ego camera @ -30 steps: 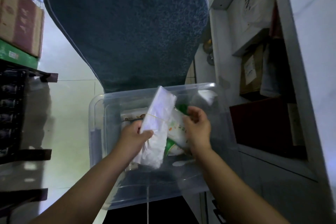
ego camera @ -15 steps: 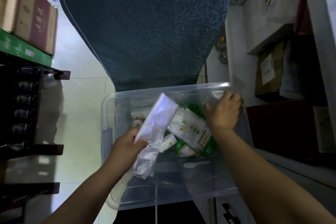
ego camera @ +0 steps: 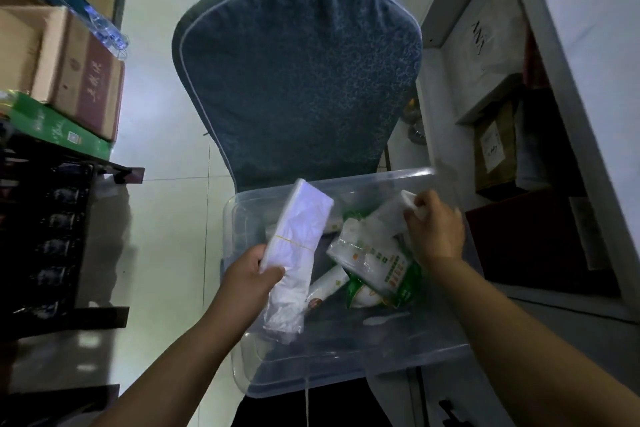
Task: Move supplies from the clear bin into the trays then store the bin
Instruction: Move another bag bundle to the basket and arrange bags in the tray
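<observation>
The clear bin (ego camera: 346, 367) sits in front of me, against a blue chair. My left hand (ego camera: 251, 279) grips a banded stack of clear plastic bags (ego camera: 298, 239), held up over the bin's left side. At the bin's far right corner, my right hand (ego camera: 434, 230) is closed on a white packet (ego camera: 391, 215) and lifts its end. Inside the bin lie a white and green printed package (ego camera: 375, 262), a paper cup (ego camera: 327, 288) on its side and a white plastic spoon (ego camera: 384, 318).
The padded blue chair back (ego camera: 298, 80) rises just behind the bin. A dark rack (ego camera: 52, 218) with cardboard boxes (ego camera: 76, 73) on top stands at the left. At the right is a white shelf unit (ego camera: 519, 114) holding boxes and a dark red case. Pale tiled floor shows between.
My right hand went from the green package to the bin's far right corner and now grips a white packet there. My left hand keeps the bag stack raised.
</observation>
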### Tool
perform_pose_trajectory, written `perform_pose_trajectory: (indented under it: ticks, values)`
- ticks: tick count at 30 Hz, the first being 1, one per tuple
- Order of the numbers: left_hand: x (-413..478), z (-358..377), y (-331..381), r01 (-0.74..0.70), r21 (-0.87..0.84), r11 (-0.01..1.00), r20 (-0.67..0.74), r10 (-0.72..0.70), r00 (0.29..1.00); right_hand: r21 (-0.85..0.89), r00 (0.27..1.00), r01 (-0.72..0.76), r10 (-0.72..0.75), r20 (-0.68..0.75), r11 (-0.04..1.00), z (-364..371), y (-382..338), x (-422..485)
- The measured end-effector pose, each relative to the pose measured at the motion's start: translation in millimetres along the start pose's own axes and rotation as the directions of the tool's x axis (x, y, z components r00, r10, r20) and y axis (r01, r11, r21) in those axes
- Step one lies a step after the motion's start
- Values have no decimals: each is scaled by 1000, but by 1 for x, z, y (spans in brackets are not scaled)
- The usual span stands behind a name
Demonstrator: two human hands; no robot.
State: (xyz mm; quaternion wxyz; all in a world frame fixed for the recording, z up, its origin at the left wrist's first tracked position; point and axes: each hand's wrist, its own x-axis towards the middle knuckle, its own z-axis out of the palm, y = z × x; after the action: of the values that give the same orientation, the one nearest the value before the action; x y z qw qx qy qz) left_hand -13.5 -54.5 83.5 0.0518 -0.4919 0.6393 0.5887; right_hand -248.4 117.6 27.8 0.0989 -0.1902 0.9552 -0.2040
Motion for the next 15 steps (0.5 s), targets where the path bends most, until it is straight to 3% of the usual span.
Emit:
perform_pose_trajectory:
  ticks: [3, 7, 9, 13, 15]
  values:
    - [-13, -16, 13, -38, -54, 998, -3, 38, 999, 278, 995, -73, 52, 81, 958, -41, -30, -25]
    - [-29, -45, 36, -110, -63, 992, 15, 111, 994, 681, 996, -87, 43, 81, 727, -111, -82, -62]
    - [-36, -59, 50, -151, -48, 987, 36, 152, 988, 772, 999, -45, 33, 32, 634, -145, -106, -75]
    - [-56, -67, 77, -238, -32, 971, 103, 240, 965, 941, 988, -76, 153, 26, 329, -174, -152, -95]
    - [-69, -60, 88, -265, -88, 960, 186, 278, 942, 956, 966, -103, 257, 31, 274, -175, -171, -102]
